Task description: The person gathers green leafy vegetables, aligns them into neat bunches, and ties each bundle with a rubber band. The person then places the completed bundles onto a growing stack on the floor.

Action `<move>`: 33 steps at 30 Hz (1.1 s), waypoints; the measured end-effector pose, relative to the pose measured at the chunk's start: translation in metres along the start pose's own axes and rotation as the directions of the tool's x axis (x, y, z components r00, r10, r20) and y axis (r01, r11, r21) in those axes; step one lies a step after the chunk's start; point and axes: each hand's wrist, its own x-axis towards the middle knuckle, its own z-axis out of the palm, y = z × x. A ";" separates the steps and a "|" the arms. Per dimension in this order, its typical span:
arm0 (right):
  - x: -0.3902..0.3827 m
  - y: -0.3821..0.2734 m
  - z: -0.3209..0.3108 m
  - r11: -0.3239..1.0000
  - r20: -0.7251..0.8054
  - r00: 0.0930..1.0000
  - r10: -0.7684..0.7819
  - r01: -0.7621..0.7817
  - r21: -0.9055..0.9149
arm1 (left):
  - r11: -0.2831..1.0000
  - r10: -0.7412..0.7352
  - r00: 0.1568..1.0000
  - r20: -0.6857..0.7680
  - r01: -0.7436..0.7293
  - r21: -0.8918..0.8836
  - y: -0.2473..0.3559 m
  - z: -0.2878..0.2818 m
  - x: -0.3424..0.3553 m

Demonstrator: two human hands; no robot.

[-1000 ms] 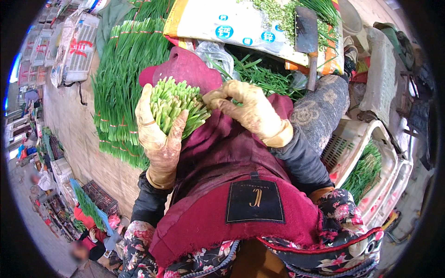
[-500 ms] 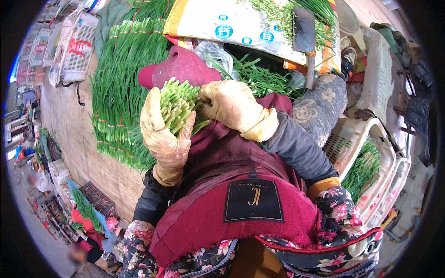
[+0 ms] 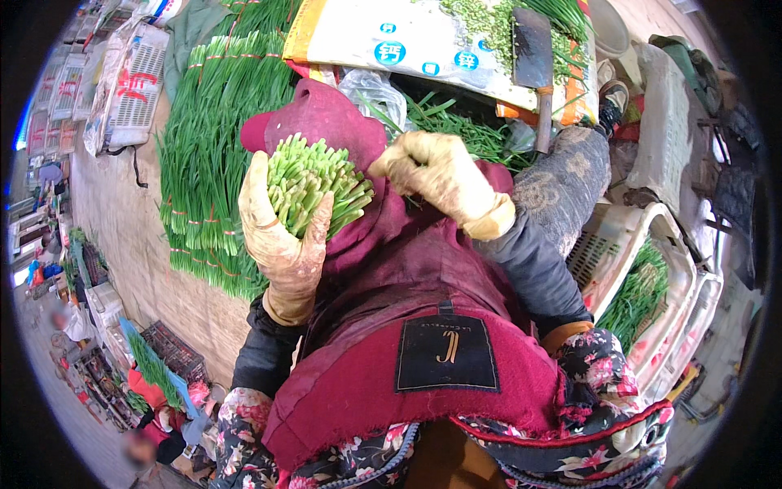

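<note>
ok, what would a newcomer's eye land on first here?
Probably the bundle of cut green stalks near the middle, pale ends up, held in the gloved left hand, with the gloved right hand curled just to its right. Next, the dark-bladed cleaver at upper right, lying on a white sack, and the banded rows of long greens at upper left.

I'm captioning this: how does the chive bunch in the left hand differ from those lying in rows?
The held chive bunch points its stalk ends toward the camera; the laid chive bunches lie flat. The laid bunches show long green leaves; the held bunch's are mostly hidden. Reddish bands show on the laid bunches, none visible on the held bunch. Both have pale green stalk ends.
</note>
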 end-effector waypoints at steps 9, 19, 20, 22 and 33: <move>0.014 0.002 0.014 0.784 0.186 0.900 -0.394 0.435 -0.443 | 1.000 0.014 1.000 0.013 -0.014 0.006 0.001 0.000 0.002; 0.018 -0.006 0.032 0.581 0.201 0.920 -0.337 0.371 -0.724 | 1.000 -0.003 0.999 0.046 0.002 0.015 0.000 -0.001 0.009; 0.016 -0.007 0.035 0.574 0.187 0.914 -0.360 0.375 -0.728 | 1.000 -0.011 0.999 0.051 0.010 0.018 0.000 -0.002 0.011; 0.013 -0.005 0.036 0.598 0.156 0.902 -0.403 0.388 -0.701 | 1.000 -0.018 0.999 0.050 0.018 0.005 0.001 -0.002 0.013; 0.013 0.003 0.005 0.997 -0.006 0.997 -0.071 0.071 0.024 | 0.996 -0.079 0.993 0.092 0.083 -0.037 0.000 -0.001 0.017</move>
